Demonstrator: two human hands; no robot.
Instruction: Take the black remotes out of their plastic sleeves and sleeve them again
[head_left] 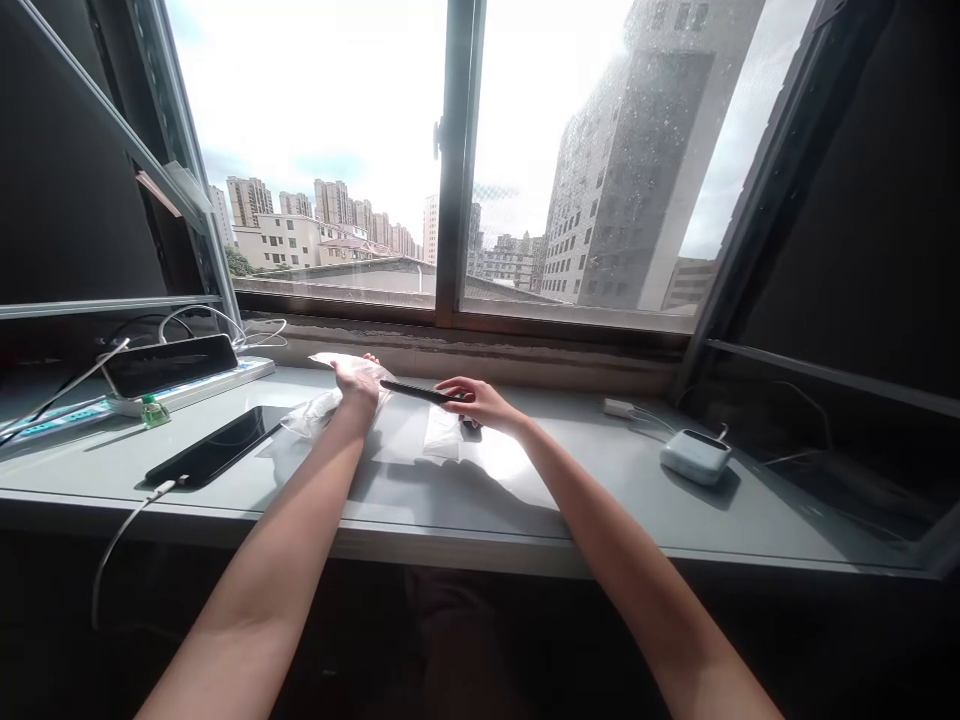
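Pinching the thin black thing (420,391) in our right hand (480,402), we could drop it if our fingers get loose, because we hold it only near one end. Its tip might rip the shiny bag (343,363) if we push crooked, since the plastic looks thin. The bright sun could also fool our eyes.

The black thing is up above the table (585,490), between our hands, pointing at our left hand (355,382). Our left hand grips the shiny bag. We cannot tell if the tip touches it. A small clear packet (441,435) lies below the black thing.
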